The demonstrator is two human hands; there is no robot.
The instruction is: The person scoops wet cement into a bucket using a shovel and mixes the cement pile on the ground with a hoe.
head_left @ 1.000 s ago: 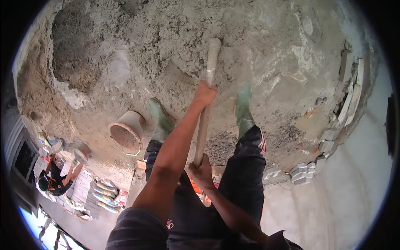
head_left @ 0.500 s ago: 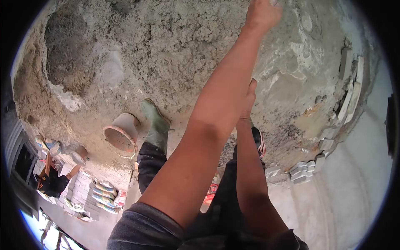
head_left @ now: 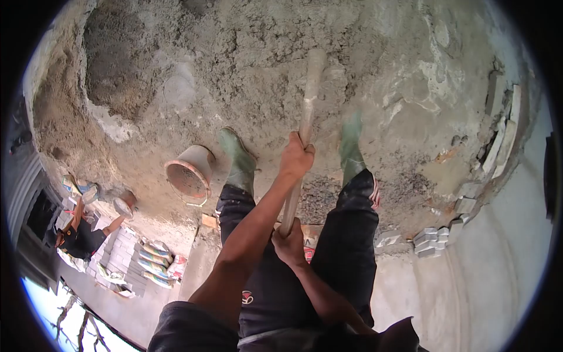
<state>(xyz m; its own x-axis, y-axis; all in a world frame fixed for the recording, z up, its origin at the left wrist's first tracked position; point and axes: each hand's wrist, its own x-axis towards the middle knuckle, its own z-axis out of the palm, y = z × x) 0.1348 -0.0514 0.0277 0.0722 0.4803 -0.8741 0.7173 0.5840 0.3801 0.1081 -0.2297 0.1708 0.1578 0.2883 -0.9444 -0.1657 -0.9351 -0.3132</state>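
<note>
My left hand [head_left: 297,157] is wrapped round the middle of a long wooden handle [head_left: 309,97]. Lower down, near my thighs, my right hand [head_left: 289,242] grips the same handle close to its near end. The far end of the handle rests at the wet grey mortar [head_left: 258,70]; a blade, if there is one, is hidden there. Green boots [head_left: 237,158] stand on either side of the handle, below dark trousers.
A mortar-stained bucket [head_left: 190,173] stands left of the boots. At the far left a person [head_left: 82,240] holds another bucket [head_left: 125,204] near stacked sacks [head_left: 155,264] and pavers. Grey blocks [head_left: 431,240] and broken slabs [head_left: 501,144] lie to the right.
Both hands have swung out to the upper right, then back towards my legs with the handle. The view has shifted a little. The other person's bucket has moved down slightly.
</note>
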